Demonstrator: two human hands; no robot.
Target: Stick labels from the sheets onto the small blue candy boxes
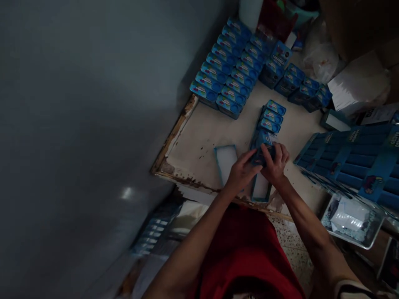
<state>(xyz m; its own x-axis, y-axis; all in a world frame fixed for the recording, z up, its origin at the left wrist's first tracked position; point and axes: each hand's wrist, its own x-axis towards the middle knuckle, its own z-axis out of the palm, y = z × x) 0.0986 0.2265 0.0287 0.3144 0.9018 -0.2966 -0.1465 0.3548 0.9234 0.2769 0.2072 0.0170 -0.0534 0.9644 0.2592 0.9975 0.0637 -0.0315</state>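
Observation:
My right hand (276,162) closes around a small blue candy box (264,138), its thumb over the top. From the other side my left hand (243,171) presses its fingers against the same dark blue packet, low down. Some of the fingertips and the lower part of the box are hidden. Right beyond it stands a short row of like boxes (272,116). Under my hands lies a long, shallow open tray (261,189) with a white inside and blue rim. A second such tray (226,160) rests to the left of my left hand.
Two long rows of blue boxes (222,66) line the table's (193,133) left side. More boxes (291,79) stand at the back. A tall stack of blue cartons (355,162) is at the right, above a clear plastic tub (352,220). A wall (93,104) bounds the left.

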